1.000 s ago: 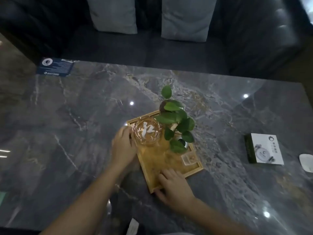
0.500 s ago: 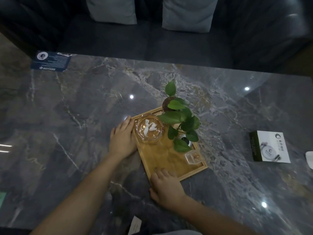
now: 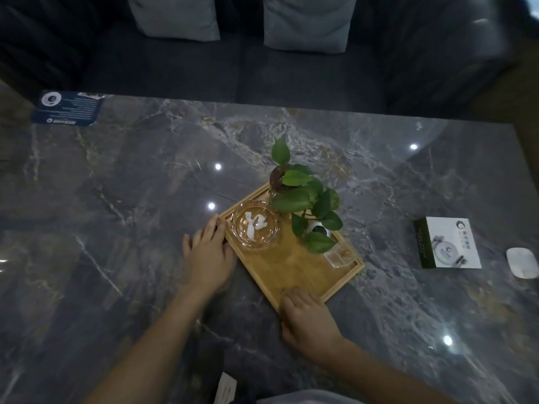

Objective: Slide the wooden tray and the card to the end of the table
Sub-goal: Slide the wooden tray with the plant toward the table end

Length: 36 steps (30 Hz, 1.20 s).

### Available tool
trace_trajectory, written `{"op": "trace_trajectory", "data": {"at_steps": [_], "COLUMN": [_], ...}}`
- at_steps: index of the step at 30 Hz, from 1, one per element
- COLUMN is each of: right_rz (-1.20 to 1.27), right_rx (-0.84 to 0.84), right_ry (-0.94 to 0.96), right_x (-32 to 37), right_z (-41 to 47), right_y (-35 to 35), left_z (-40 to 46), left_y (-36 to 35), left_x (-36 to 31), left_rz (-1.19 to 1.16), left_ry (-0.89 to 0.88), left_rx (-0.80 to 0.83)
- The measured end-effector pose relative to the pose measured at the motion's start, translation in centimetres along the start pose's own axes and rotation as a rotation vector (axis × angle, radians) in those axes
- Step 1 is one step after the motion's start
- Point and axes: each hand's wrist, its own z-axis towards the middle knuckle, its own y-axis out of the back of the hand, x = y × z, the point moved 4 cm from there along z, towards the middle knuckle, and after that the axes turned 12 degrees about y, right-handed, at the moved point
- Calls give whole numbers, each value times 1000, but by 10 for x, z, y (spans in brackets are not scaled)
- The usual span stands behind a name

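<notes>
A wooden tray (image 3: 294,272) lies turned at an angle in the middle of the grey marble table (image 3: 116,199). It carries a glass ashtray (image 3: 255,225), a leafy green plant (image 3: 306,199) in a small pot and a small clear box (image 3: 339,255). My left hand (image 3: 208,258) lies flat against the tray's left rim, fingers pressing its edge. My right hand (image 3: 306,319) has its fingers curled over the tray's near corner. A dark blue card (image 3: 68,109) lies at the table's far left corner, away from both hands.
A white and green box (image 3: 449,243) and a white rounded object (image 3: 523,262) lie at the right side of the table. A dark sofa (image 3: 233,62) with two grey cushions runs along the far edge. A white slip (image 3: 226,389) shows at the near edge.
The tray has slid away from me and a little to the right, with both hands moving along with it on its left rim and near corner.
</notes>
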Motion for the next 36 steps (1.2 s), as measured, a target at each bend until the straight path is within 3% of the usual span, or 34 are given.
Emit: {"op": "trace_trajectory", "data": {"at_steps": [4,12,24,36], "right_rz": [-28,-45,-84,-48], "right_rx": [-18,-29,-120,-173], "right_ry": [-3,25,56,120], "right_x": [-7,-16,-75,-145], "right_z": [-11,-14,-17,-6], "right_y": [5,7,29,68], "left_z": [-7,-21,0,18], "left_y": [-8,-28,-35,-44], "left_x": [-5,-11,-38,-85], "left_rz": [-52,-462,-502,-484], "left_ry": [4,76,95,270], "left_rx": [28,65,15,-65]}}
